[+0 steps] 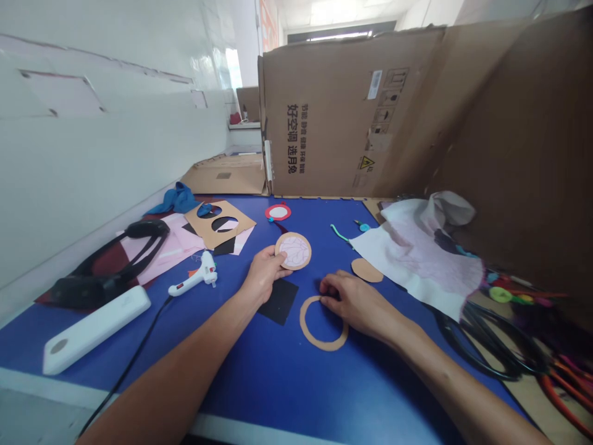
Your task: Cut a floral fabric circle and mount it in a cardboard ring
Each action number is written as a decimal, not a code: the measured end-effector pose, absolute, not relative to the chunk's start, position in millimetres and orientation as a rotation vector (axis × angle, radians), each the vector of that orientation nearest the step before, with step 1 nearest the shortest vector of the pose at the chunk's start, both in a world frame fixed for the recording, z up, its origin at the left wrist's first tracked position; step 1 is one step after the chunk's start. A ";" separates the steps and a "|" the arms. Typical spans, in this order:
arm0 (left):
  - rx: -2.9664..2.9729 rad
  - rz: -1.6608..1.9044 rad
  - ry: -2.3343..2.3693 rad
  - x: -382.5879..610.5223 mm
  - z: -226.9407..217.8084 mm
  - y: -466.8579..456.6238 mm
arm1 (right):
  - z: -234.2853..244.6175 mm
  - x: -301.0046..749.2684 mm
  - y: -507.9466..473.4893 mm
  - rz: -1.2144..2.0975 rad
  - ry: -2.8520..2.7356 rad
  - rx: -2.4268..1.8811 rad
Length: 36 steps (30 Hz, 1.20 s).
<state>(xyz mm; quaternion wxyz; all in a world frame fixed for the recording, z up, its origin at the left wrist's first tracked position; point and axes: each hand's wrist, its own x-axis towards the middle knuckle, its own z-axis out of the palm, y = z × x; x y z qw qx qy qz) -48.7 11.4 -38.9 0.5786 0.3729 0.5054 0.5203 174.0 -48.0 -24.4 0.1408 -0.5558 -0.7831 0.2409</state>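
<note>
My left hand (264, 275) grips the edge of a round cardboard disc (293, 250) faced with pink-veined paper. My right hand (356, 303) curls over the upper edge of a thin cardboard ring (323, 329), its fingertips pinching the ring against the blue mat (278, 383). A black paper square (278, 301) lies between my hands, partly under the left palm. Just beyond my right hand rests a small tan cardboard disc (367, 270). To the left of my left hand lies a white hot glue gun (197, 275).
A cardboard stencil sheet with round holes (220, 222) lies on pink paper (162, 247). Beyond it are a red-rimmed ring (278, 212) and blue cloth (178, 199). A white power strip (95, 330), black cable coil (486, 340) and large cardboard box (338, 117) surround the mat.
</note>
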 end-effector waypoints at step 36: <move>0.892 1.198 1.173 -49.1 -39.1 10.0 | -13.3 175.0 -60.8 0.779 -2.389 -1.459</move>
